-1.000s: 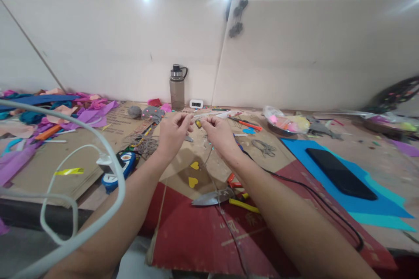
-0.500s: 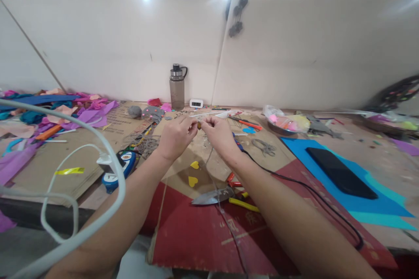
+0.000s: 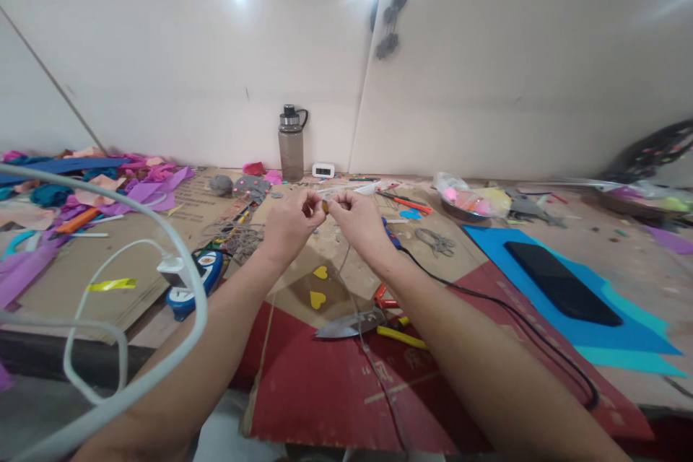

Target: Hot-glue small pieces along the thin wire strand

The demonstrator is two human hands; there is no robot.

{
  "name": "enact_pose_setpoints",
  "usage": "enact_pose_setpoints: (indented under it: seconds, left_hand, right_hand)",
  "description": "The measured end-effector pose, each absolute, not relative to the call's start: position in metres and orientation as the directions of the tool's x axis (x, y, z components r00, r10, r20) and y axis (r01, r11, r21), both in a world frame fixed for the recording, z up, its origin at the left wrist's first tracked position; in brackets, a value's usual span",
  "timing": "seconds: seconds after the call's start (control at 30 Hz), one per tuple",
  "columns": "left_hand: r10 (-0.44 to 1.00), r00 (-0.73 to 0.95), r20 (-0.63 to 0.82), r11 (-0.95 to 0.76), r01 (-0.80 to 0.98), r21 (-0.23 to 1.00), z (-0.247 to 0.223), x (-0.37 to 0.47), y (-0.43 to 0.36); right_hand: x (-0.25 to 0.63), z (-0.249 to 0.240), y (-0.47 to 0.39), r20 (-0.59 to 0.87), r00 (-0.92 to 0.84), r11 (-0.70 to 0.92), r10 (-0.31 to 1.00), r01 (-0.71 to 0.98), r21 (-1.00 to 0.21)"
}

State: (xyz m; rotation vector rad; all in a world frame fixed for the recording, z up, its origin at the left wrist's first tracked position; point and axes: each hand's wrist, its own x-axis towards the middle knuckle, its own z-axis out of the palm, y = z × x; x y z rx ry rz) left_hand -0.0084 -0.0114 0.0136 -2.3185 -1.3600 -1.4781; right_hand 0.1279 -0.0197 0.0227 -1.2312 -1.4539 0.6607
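Note:
My left hand [image 3: 292, 222] and my right hand [image 3: 354, 220] meet over the cardboard, fingers of both closed in a pinch. Between their fingertips shows a small dark-yellow piece [image 3: 325, 207], mostly hidden. A thin grey cord [image 3: 354, 296] runs down from beneath my right hand, over the cardboard and toward my body. Two yellow heart cutouts [image 3: 318, 300] lie below the hands. Closer to me are scissors [image 3: 346, 325] with their blades pointing left, and a yellow-handled tool [image 3: 401, 336], partly behind my right forearm.
A white cable [image 3: 203, 303] loops across the left foreground. Further off stand a water bottle [image 3: 291, 148] and a small white clock [image 3: 323, 170]. A black phone [image 3: 563, 281] rests on blue sheets at right. Coloured scraps [image 3: 124, 195] pile up at left; a tape measure [image 3: 187, 296] sits nearby.
The view has shifted very slightly. Both hands stay together around the small piece, with only a slight change in the fingers.

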Motion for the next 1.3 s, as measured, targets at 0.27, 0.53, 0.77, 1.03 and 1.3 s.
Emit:
enact_pose_setpoints:
  seconds: [0.27,0.53,0.77,1.03,1.3]
  left_hand:
    - [0.551,0.2,0.81,-0.631,0.735,0.248,0.015,-0.009,-0.014]
    - [0.672,-0.067,0.737,-0.651,0.421,0.631,0.017,-0.008,-0.011]
    - [0.827,-0.233,0.511,-0.492,0.136,0.86,0.017,-0.025,0.014]
    - [0.915,0.139,0.378,-0.399,0.195,0.896,0.021,-0.021,0.005]
    - [0.934,0.244,0.261,-0.302,0.15,0.941,0.028,-0.017,-0.004]
  right_hand:
    - [0.129,0.023,-0.018,0.366,0.107,0.312,0.925,0.338,-0.888]
    - [0.134,0.019,-0.011,0.338,0.127,0.287,0.932,0.307,-0.907]
    - [0.134,0.013,-0.006,0.324,0.108,0.29,0.94,0.247,-0.925]
    - [0.135,0.02,-0.012,0.417,0.017,0.379,0.909,0.385,-0.842]
    - [0.138,0.023,-0.015,0.449,-0.047,0.409,0.893,0.503,-0.761]
